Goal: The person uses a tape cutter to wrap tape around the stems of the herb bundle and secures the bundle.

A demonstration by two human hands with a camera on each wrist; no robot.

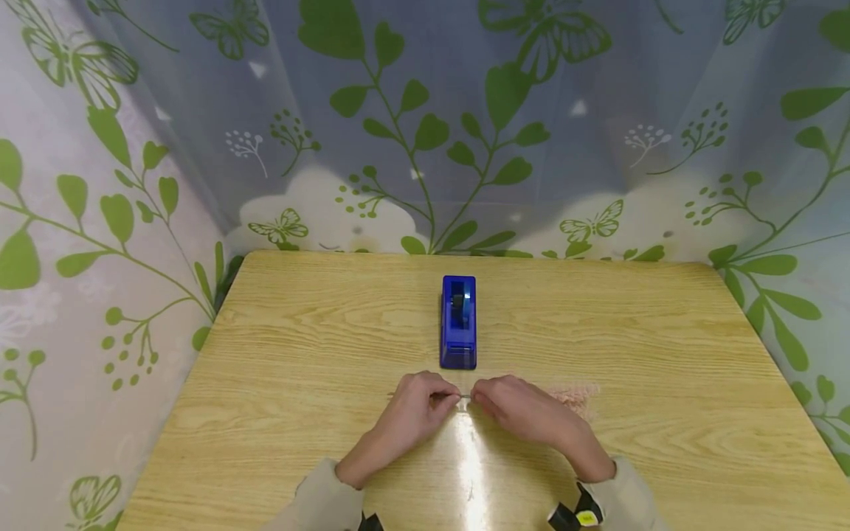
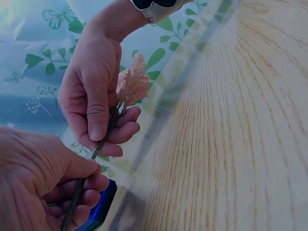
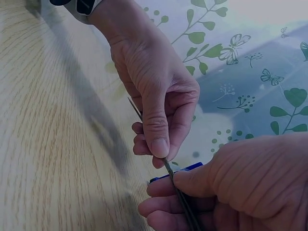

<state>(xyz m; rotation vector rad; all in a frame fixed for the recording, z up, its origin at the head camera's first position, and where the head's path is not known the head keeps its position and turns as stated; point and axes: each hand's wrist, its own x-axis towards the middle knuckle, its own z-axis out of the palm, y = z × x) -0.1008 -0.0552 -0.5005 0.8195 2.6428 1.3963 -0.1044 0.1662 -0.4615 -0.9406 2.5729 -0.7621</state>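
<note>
Both hands pinch a thin bundle of dark green stems (image 2: 74,202), the left hand (image 1: 415,408) and the right hand (image 1: 524,413) close together with a short length showing between them. Fluffy pale pink flower heads (image 1: 574,394) stick out past the right hand. In the left wrist view, the flower heads (image 2: 134,82) show beside the right hand (image 2: 96,91). Thin stem ends (image 3: 134,108) poke out beyond the left hand (image 3: 154,91) in the right wrist view. Just behind the hands stands a blue tape dispenser (image 1: 458,356).
The wood-grain table (image 1: 319,317) extends on all sides of the hands. A curtain (image 1: 425,184) printed with green leaves and butterflies hangs along its back and sides. Black straps with small devices (image 1: 564,515) sit at the wrists, by light sleeves (image 1: 631,494).
</note>
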